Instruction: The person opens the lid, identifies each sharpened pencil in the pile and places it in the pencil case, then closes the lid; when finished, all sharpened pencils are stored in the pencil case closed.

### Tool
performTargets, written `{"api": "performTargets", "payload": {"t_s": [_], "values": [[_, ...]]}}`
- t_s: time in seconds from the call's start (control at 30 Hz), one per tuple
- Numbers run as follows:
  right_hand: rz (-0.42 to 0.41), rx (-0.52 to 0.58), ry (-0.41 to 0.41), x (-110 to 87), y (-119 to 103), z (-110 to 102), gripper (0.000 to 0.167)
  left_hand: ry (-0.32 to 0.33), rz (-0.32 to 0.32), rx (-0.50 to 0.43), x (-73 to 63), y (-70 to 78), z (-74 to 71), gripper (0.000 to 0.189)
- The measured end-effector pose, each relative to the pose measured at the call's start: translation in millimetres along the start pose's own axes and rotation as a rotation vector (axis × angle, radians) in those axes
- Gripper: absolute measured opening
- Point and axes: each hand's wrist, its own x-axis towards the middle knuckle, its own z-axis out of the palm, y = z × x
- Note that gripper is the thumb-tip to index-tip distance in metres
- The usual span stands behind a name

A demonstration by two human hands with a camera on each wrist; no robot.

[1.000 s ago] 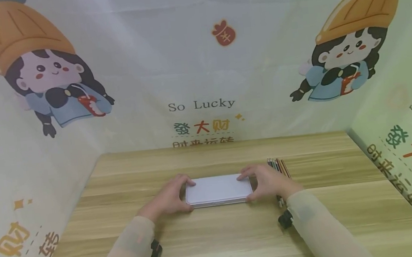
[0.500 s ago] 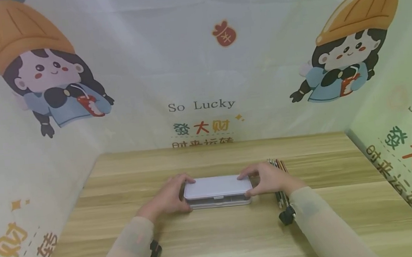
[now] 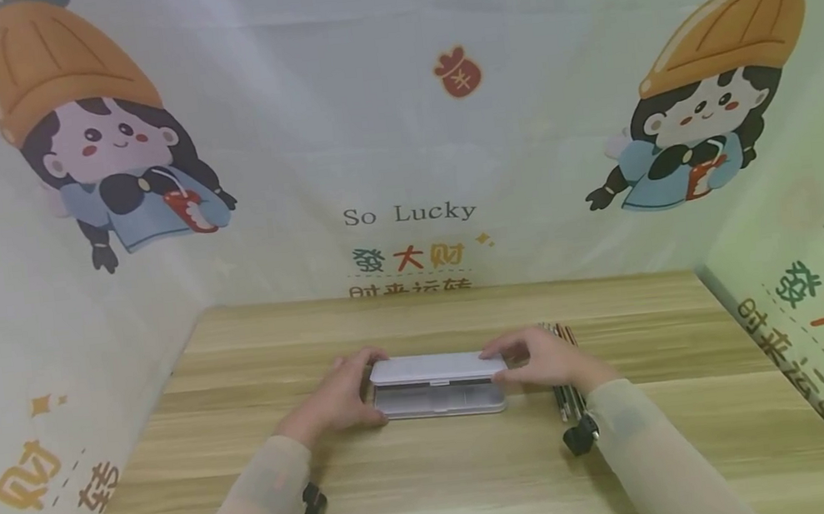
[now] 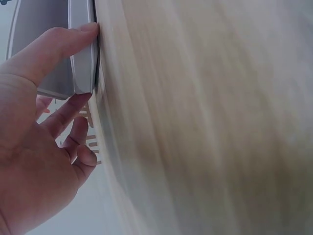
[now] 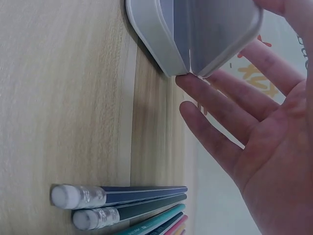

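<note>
A white hinged pencil case (image 3: 427, 403) lies on the table in the head view, its lid (image 3: 431, 367) tilted partway up along the far side. The shallow inside shows grey, with a divider right of the middle. My left hand (image 3: 336, 397) grips the left end; in the left wrist view its thumb lies on the base (image 4: 84, 68) and a fingertip touches the corner. My right hand (image 3: 547, 360) holds the right end of the lid between thumb and fingers. In the right wrist view other fingertips reach the hinge side of the case (image 5: 156, 39).
Several pencils (image 3: 569, 401) lie side by side just right of the case, partly under my right wrist in the head view. Their eraser ends (image 5: 88, 198) show in the right wrist view. A printed cloth (image 3: 398, 124) stands behind the wooden table (image 3: 436, 489).
The lid has gone from shut down on the base to partly raised, swinging up and back with my right hand. My left hand has stayed at the left end.
</note>
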Motion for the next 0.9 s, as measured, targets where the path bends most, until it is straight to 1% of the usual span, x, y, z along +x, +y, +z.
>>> {"api": "performTargets", "payload": {"t_s": [0.03,0.17,0.27,0.5,0.6,0.8,0.9], "values": [[0.001,-0.004,0.003,0.2,0.8,-0.1,0.040,0.003,-0.006,-0.008,-0.3,0.1,0.1,0.096],[0.049,-0.002,0.013,0.2,0.3,-0.4,0.039,0.005,-0.035,-0.042,-0.6,-0.1,-0.1,0.103],[0.080,0.030,0.013,-0.1,-2.4,-1.0,0.038,-0.001,-0.044,-0.055,-0.3,-0.4,-0.3,0.103],[0.076,0.056,0.016,0.3,-6.2,-2.7,0.037,0.004,-0.049,-0.042,-1.3,-0.8,-0.1,0.104],[0.081,0.054,0.039,1.4,-5.4,-2.8,0.037,0.010,-0.049,-0.044,-1.9,-1.3,0.5,0.105],[0.086,-0.017,0.102,4.4,-3.3,-3.6,0.040,0.010,-0.074,-0.030,-1.7,-2.8,2.3,0.108],[0.108,-0.006,0.130,5.5,-4.5,-4.8,0.043,0.014,-0.070,-0.035,-1.0,-3.5,2.7,0.107]]}}
